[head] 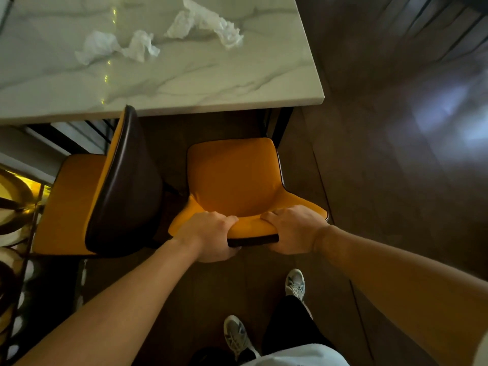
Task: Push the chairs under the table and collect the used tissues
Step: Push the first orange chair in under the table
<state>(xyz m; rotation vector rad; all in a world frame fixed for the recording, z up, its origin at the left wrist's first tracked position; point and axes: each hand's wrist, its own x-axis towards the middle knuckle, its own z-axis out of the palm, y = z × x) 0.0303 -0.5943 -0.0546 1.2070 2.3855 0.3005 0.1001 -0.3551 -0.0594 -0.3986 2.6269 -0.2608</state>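
Observation:
An orange chair point(233, 175) with a dark back stands in front of the marble table point(211, 80), its seat clear of the table's edge. My left hand point(211, 233) and my right hand point(293, 228) both grip the top of its backrest. A second orange chair point(79, 202) stands to the left, turned sideways, its backrest top touching the table's edge. Crumpled white tissues lie on the table: one at the left point(116, 47), a larger one at the top middle point(206, 22).
Dark wooden floor point(383, 154) stretches to the right of the table. A shelf with gold and white round objects point(13, 207) stands at the left edge. My two feet in grey sneakers point(294, 283) are behind the chair.

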